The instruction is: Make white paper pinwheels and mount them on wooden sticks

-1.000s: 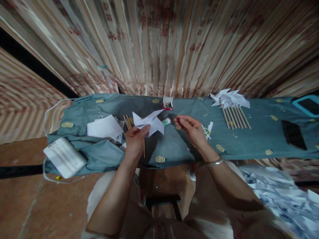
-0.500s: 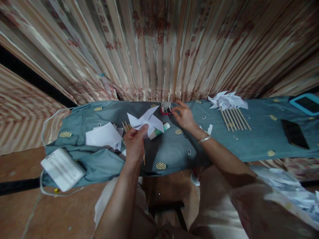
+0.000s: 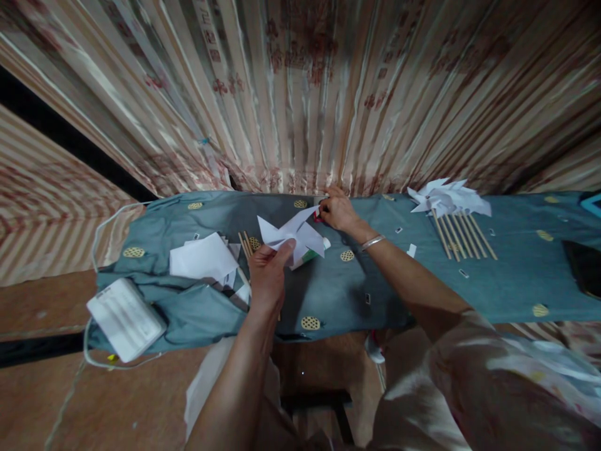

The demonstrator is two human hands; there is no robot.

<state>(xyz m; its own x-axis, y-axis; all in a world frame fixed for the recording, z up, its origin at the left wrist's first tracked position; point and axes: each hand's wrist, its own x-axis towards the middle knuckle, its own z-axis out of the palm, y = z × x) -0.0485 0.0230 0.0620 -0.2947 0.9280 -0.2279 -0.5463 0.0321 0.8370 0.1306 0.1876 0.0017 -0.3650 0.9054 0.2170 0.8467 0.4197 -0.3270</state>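
Observation:
My left hand (image 3: 267, 275) is closed on a white paper pinwheel (image 3: 293, 235), holding it up over the blue-grey cloth (image 3: 422, 275) that covers the table. My right hand (image 3: 339, 210), with a silver bangle at the wrist, reaches to the far edge of the table. Its fingers are bent over a small red and white box (image 3: 318, 217), which the pinwheel and the hand mostly hide. What the fingertips hold, if anything, does not show. A glue stick (image 3: 313, 252) lies just under the pinwheel.
Finished pinwheels on wooden sticks (image 3: 453, 213) lie at the right. A heap of white paper (image 3: 204, 258) and loose sticks (image 3: 245, 245) sit at the left, a white power bank (image 3: 124, 319) with its cable at the left corner. A dark phone (image 3: 585, 266) lies far right.
My right hand has travelled from the middle of the table to the small box at the far edge and bent over it. The left hand has kept the pinwheel up.

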